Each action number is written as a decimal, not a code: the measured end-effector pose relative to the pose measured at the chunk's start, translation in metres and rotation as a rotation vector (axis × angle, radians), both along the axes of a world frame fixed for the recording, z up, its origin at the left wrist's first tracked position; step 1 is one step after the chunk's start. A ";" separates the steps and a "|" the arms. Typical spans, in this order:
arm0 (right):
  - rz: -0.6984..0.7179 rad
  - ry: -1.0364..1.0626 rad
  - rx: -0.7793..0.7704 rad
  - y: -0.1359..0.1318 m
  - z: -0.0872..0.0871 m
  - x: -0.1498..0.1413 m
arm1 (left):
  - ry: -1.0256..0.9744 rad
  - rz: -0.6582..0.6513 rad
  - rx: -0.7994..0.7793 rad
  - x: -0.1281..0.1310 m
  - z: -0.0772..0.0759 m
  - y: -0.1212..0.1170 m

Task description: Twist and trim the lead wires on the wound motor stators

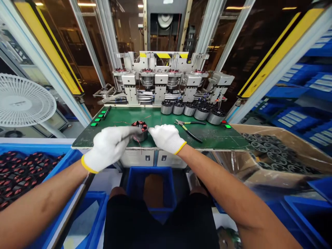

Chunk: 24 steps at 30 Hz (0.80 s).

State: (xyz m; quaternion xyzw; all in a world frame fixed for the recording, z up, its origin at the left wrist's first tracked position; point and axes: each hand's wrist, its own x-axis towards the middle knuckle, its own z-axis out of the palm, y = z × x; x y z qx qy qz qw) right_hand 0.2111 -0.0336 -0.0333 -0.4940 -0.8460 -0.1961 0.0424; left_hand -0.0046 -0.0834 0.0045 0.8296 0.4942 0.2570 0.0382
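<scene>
A motor stator (140, 133) wound with copper-red wire stands upright near the front edge of the green bench top. My left hand (110, 145), in a white glove with a yellow cuff, reaches over its left side; motion smears the darkened fingertips, so their grip is unclear. From the right, my gloved right hand (167, 138) has its fingers pressed together at the stator's edge. What they pinch, if anything, is too small to make out. Loose thin wire ends stick out around the stator. Cutting pliers (190, 128) with black and yellow-green handles lie open to the right.
Several stators without visible red windings (190, 109) line the back right of the bench (116, 119). Behind stands a winding machine (160, 79). A blue bin (59, 152) of wound stators is at left, a carton (233, 155) of metal rings at right, a fan (24, 100) far left.
</scene>
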 end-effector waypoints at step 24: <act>-0.090 0.174 0.008 -0.036 -0.017 -0.032 | 0.321 -0.096 0.205 0.021 -0.015 0.035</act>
